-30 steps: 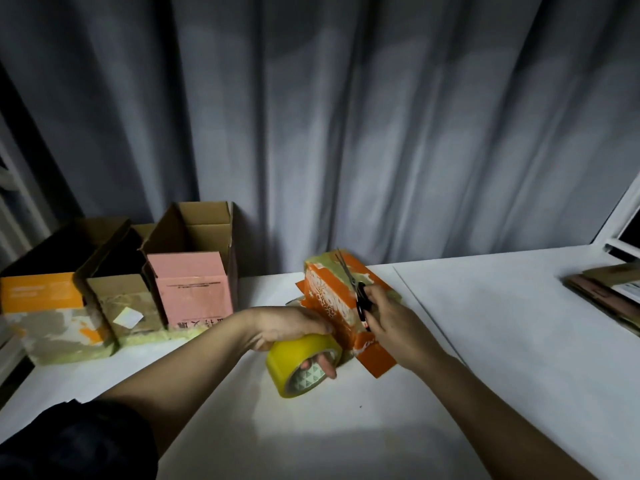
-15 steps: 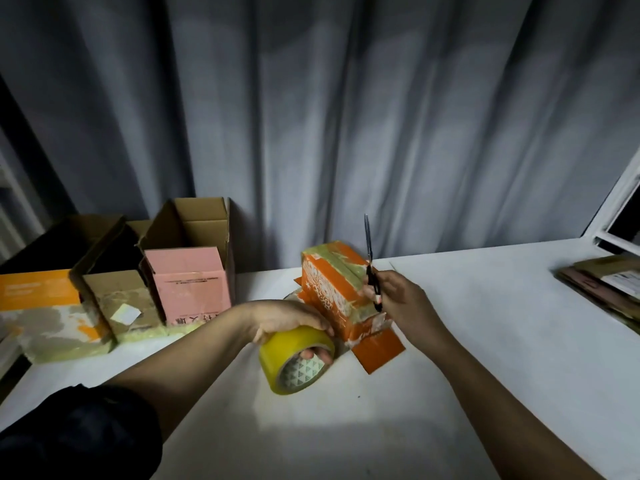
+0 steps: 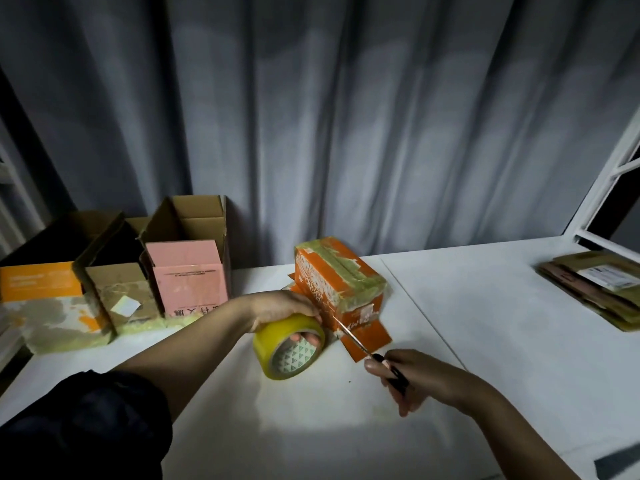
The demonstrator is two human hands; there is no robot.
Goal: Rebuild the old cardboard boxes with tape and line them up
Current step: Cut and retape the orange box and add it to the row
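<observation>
An orange cardboard box (image 3: 337, 277) with strips of tape over its top stands on the white table (image 3: 467, 317), its lower flaps spread out. My left hand (image 3: 285, 306) grips a yellow tape roll (image 3: 287, 344) just left of the box, fingers through the core. My right hand (image 3: 412, 379) holds black-handled scissors (image 3: 353, 337) low in front of the box. Their blades point up-left to the gap between roll and box. Whether a tape strand runs there is too dim to tell.
Three open boxes stand in a row at the back left: an orange and white box (image 3: 45, 299), a brown box (image 3: 117, 289) and a pink-fronted box (image 3: 188, 275). Flattened cardboard (image 3: 599, 289) lies at the right edge. A grey curtain (image 3: 346, 116) hangs behind.
My right hand has come down from beside the box top to the table in front of it, turning the scissors from upright to pointing at the tape. The left hand stays on the roll.
</observation>
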